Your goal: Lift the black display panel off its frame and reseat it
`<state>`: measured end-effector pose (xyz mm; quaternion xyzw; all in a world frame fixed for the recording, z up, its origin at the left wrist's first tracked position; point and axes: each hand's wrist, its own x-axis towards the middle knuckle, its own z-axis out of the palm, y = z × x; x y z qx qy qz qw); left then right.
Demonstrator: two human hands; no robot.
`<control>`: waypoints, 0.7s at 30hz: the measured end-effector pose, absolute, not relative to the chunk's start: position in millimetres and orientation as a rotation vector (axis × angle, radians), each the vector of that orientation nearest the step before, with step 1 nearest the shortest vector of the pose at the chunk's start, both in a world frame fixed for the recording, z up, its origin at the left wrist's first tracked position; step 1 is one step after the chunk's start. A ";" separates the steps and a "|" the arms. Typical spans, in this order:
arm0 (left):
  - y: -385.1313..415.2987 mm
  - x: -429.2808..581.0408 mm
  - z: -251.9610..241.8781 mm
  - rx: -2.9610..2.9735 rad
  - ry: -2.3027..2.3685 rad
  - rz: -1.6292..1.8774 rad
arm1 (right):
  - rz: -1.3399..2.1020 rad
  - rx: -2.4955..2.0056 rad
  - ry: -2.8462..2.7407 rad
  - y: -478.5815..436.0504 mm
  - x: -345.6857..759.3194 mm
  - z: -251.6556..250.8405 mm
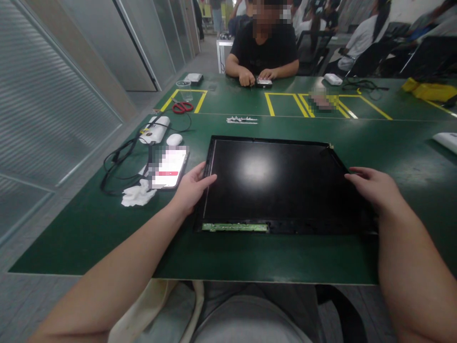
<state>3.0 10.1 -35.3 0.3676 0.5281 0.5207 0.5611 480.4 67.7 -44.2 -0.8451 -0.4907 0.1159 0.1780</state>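
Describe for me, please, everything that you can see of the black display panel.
The display panel is a flat, dark rectangle in a thin black frame, its glossy face reflecting a bright patch of light. A narrow green strip, apparently a circuit board, runs along the left part of its near edge. It lies roughly level, face up, over the green table; whether it rests fully there is unclear. The left hand holds its left edge, thumb on top; the right hand touches its right edge.

On the table (271, 262), a phone (170, 167) lies left of the panel (278, 190).
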 end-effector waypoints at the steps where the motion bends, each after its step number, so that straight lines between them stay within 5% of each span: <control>1: 9.7 2.7 -34.6 0.869 1.243 1.224 | 0.357 -2.390 -1.367 66.7 477.6 -41.7; 21: 9.2 8.7 -13.5 0.541 1.259 1.269 | 0.244 -2.378 -1.571 67.8 479.7 -49.7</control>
